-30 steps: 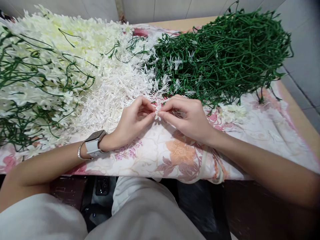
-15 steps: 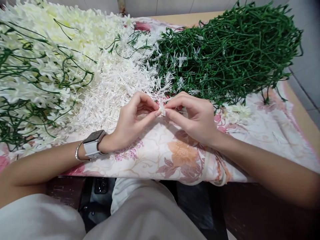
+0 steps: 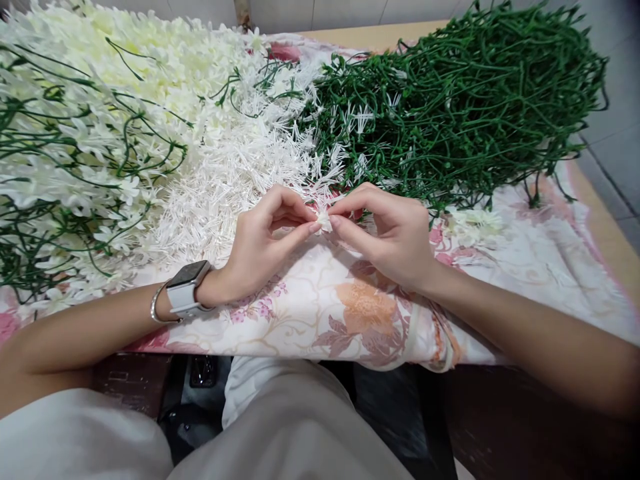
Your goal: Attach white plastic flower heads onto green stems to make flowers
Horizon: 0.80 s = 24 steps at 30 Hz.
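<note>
Between my fingertips is a small white artificial flower (image 3: 324, 222), held just above the cloth. My left hand (image 3: 273, 233) pinches its left side with thumb and forefinger. From the right, my right hand (image 3: 387, 230) pinches the same flower in the same way. Much of the flower is covered by my fingers. Right behind my hands lies a heap of thin white stamen-like pieces (image 3: 215, 193). Green plastic stems (image 3: 465, 113) are piled beyond my right hand.
White flowers on green stems (image 3: 100, 133) are heaped at the left. Several loose pale petals (image 3: 473, 227) lie right of my right hand. A floral cloth (image 3: 300, 320) covers the table, whose bare wooden edge (image 3: 607, 240) shows at the right.
The flower between my fingertips has shifted slightly and turned a little. Both hands stay in nearly the same place and pinch.
</note>
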Each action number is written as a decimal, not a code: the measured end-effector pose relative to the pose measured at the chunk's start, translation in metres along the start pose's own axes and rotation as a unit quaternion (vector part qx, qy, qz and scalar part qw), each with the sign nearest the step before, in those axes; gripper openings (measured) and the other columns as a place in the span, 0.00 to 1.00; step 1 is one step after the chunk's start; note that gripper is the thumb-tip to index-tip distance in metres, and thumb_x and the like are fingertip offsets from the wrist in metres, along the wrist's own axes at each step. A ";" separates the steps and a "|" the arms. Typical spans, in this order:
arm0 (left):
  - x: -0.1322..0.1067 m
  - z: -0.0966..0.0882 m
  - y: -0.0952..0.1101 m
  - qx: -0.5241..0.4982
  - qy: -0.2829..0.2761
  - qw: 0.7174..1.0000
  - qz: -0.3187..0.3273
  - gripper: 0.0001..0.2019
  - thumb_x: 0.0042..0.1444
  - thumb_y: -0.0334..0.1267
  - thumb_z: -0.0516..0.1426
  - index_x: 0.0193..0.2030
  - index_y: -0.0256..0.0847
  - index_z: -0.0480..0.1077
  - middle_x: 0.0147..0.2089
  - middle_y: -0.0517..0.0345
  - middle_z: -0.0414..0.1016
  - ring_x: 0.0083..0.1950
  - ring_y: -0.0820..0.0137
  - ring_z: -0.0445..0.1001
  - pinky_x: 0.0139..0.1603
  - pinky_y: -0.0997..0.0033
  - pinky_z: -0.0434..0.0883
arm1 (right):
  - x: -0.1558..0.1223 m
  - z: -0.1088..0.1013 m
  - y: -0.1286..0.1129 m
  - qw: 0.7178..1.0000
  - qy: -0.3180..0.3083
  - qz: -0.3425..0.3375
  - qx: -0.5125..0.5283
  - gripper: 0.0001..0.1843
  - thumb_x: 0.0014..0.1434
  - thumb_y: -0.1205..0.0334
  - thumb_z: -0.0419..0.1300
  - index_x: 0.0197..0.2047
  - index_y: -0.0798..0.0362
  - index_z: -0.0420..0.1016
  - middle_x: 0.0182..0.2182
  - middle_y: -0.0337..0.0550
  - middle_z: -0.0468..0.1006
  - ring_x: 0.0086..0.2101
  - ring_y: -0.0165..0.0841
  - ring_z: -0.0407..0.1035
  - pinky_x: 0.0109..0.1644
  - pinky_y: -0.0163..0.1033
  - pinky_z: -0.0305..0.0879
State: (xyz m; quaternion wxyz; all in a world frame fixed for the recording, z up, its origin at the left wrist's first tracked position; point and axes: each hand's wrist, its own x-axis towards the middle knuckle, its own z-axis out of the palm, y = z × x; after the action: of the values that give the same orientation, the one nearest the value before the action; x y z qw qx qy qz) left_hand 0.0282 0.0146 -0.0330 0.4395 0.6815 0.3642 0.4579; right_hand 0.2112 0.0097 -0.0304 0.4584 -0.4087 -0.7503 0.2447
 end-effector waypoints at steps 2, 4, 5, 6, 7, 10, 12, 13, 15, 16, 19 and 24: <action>-0.001 0.000 0.000 0.004 -0.006 1.000 -0.002 0.09 0.52 0.32 0.62 0.36 0.39 0.64 0.34 0.61 0.71 0.37 0.76 0.74 0.41 0.77 0.74 | 0.000 0.000 0.000 1.000 -0.012 -0.002 0.002 0.04 0.56 0.68 0.59 0.31 0.51 0.73 0.27 0.39 0.74 0.29 0.30 0.68 0.33 0.39 0.64; -0.001 0.000 0.001 0.007 -0.009 1.000 -0.002 0.08 0.52 0.32 0.61 0.36 0.38 0.65 0.35 0.61 0.71 0.37 0.77 0.74 0.40 0.78 0.74 | 0.001 0.000 -0.001 1.000 -0.027 -0.009 0.004 0.04 0.56 0.69 0.58 0.32 0.51 0.73 0.28 0.39 0.74 0.30 0.30 0.68 0.33 0.38 0.64; -0.001 0.000 0.001 0.010 -0.011 1.000 0.000 0.08 0.52 0.32 0.61 0.36 0.38 0.65 0.34 0.62 0.71 0.37 0.77 0.74 0.40 0.79 0.74 | 0.001 0.000 -0.001 0.999 -0.034 -0.013 0.002 0.05 0.57 0.69 0.58 0.32 0.51 0.73 0.28 0.39 0.75 0.30 0.30 0.68 0.33 0.38 0.64; -0.001 0.000 0.001 0.013 -0.013 1.000 0.002 0.08 0.52 0.32 0.61 0.36 0.38 0.65 0.34 0.62 0.71 0.37 0.77 0.74 0.39 0.79 0.74 | 0.001 0.000 -0.001 0.999 -0.039 -0.016 -0.002 0.05 0.57 0.70 0.58 0.32 0.51 0.72 0.28 0.39 0.75 0.30 0.30 0.68 0.34 0.38 0.64; -0.001 0.000 0.002 0.018 -0.016 1.000 0.002 0.08 0.52 0.33 0.61 0.36 0.38 0.65 0.34 0.62 0.71 0.36 0.77 0.74 0.39 0.79 0.74 | 0.001 0.000 -0.002 0.999 -0.045 -0.019 -0.008 0.05 0.57 0.70 0.57 0.32 0.50 0.72 0.28 0.39 0.75 0.31 0.30 0.68 0.34 0.38 0.64; -0.002 0.000 0.002 0.044 -0.025 0.999 0.001 0.08 0.52 0.35 0.61 0.35 0.39 0.66 0.33 0.62 0.71 0.35 0.77 0.74 0.37 0.80 0.74 | 0.001 -0.001 -0.002 0.998 -0.052 -0.015 -0.020 0.05 0.56 0.69 0.57 0.31 0.51 0.71 0.27 0.38 0.74 0.29 0.30 0.67 0.33 0.38 0.64; -0.003 -0.001 0.003 0.078 -0.034 0.996 0.011 0.07 0.53 0.35 0.61 0.35 0.39 0.66 0.32 0.62 0.72 0.34 0.77 0.74 0.36 0.80 0.73 | 0.000 -0.002 -0.002 1.000 -0.018 -0.015 -0.010 0.05 0.57 0.67 0.57 0.30 0.51 0.71 0.27 0.39 0.74 0.28 0.30 0.67 0.33 0.39 0.64; -0.004 -0.001 0.004 0.102 -0.043 0.994 0.020 0.06 0.53 0.35 0.60 0.35 0.39 0.66 0.32 0.62 0.73 0.33 0.77 0.74 0.35 0.80 0.73 | 0.000 -0.003 -0.001 1.000 0.009 -0.015 -0.003 0.06 0.58 0.66 0.56 0.29 0.51 0.71 0.26 0.39 0.73 0.28 0.30 0.67 0.33 0.39 0.64; -0.005 -0.001 0.006 0.159 -0.066 0.984 0.044 0.04 0.54 0.32 0.59 0.35 0.39 0.67 0.31 0.62 0.74 0.33 0.77 0.74 0.35 0.80 0.72 | 0.000 -0.004 0.000 0.998 0.064 -0.015 0.009 0.09 0.59 0.64 0.54 0.28 0.50 0.70 0.25 0.39 0.72 0.28 0.31 0.66 0.34 0.41 0.64; -0.006 -0.002 0.008 0.185 -0.080 0.978 0.057 0.03 0.54 0.31 0.59 0.35 0.39 0.68 0.32 0.62 0.74 0.32 0.77 0.74 0.35 0.80 0.72 | 0.000 -0.004 0.001 0.997 0.080 -0.012 0.011 0.10 0.60 0.64 0.54 0.28 0.50 0.70 0.24 0.39 0.72 0.28 0.31 0.66 0.34 0.41 0.64; -0.007 -0.002 0.011 0.229 -0.113 0.962 0.094 0.02 0.55 0.30 0.58 0.36 0.38 0.70 0.33 0.61 0.77 0.33 0.76 0.74 0.35 0.79 0.71 | 0.001 -0.003 0.004 0.997 0.083 -0.002 0.007 0.10 0.60 0.63 0.54 0.27 0.50 0.70 0.23 0.40 0.72 0.27 0.32 0.66 0.34 0.42 0.63; -0.008 -0.002 0.010 0.188 -0.102 0.975 0.067 0.04 0.54 0.31 0.58 0.38 0.39 0.71 0.35 0.60 0.79 0.35 0.74 0.77 0.37 0.77 0.74 | 0.004 -0.007 0.004 0.999 0.038 -0.019 -0.013 0.11 0.59 0.63 0.53 0.25 0.50 0.68 0.22 0.40 0.72 0.26 0.32 0.66 0.33 0.42 0.64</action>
State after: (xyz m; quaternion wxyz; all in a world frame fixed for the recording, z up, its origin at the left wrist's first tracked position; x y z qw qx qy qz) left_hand 0.0252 0.0048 -0.0258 0.3070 0.8176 0.3509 0.3379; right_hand 0.2174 0.0152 -0.0280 0.4859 -0.4089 -0.7432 0.2108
